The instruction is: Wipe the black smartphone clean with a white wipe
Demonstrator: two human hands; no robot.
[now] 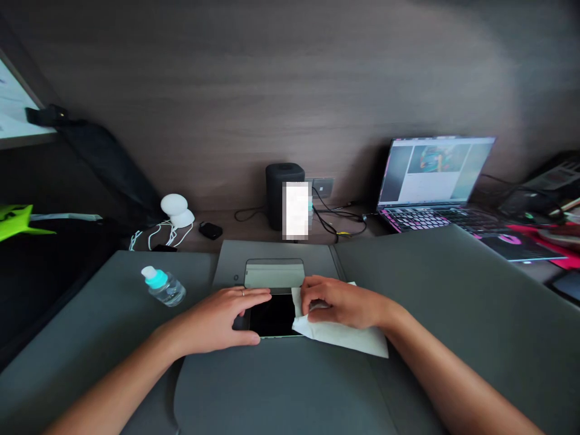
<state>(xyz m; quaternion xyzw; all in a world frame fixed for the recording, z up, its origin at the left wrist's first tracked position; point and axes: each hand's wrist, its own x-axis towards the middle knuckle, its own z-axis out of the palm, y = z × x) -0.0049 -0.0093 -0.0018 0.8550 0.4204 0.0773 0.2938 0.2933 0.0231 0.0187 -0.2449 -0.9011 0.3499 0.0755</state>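
Note:
A phone with a dark screen (272,316) lies flat on the grey mat (281,386). My left hand (222,320) rests at its left end, thumb on the near edge and fingers on the far edge, spread apart. A white cloth or tissue (351,337) is bunched in the curled fingers of my right hand (333,302), over the phone's right part, which it hides. Behind the phone lies a flat, clear-looking rectangular piece (274,273) with a dark outline. A small clear bottle with a turquoise collar (167,287) leans over to the left.
An open laptop (435,175) stands at the back right. Near the wall are a black cylinder (274,196), loose cables (338,220), a white rounded device (176,210) and a small black object (211,230). A black bag (40,272) is at the left.

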